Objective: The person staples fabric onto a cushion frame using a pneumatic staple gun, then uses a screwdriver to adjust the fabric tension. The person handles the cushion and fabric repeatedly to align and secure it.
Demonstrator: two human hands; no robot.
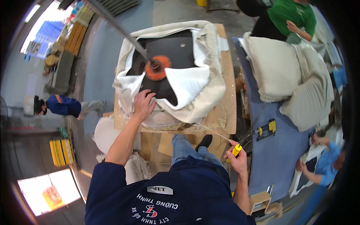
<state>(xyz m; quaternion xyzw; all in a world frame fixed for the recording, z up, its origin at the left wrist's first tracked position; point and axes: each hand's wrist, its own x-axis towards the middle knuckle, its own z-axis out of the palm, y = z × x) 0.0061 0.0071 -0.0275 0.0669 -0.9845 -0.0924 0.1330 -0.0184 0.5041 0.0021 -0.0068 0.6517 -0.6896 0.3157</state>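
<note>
An upholstered cushion (215, 80) with a beige cover lies underside up on a wooden board (228, 108). White lining (189, 84) folds over its dark base (172, 47). My left hand (144, 105) rests on the near left edge of the cushion, fingers spread over the lining and dark base. Off the near right corner, my right hand (237, 159) is closed round a yellow-handled tool (236, 150); its kind is unclear. A pale cord (212, 130) runs taut from the cushion's near edge to my right hand.
A metal pole (120, 30) with an orange disc (158, 68) presses on the dark base. On the blue table (262, 165) at right are beige cushions (275, 69) and a yellow-black staple gun (266, 130). Co-workers in green (288, 18) and light blue (328, 161) stand beyond; another person (63, 106) is at left.
</note>
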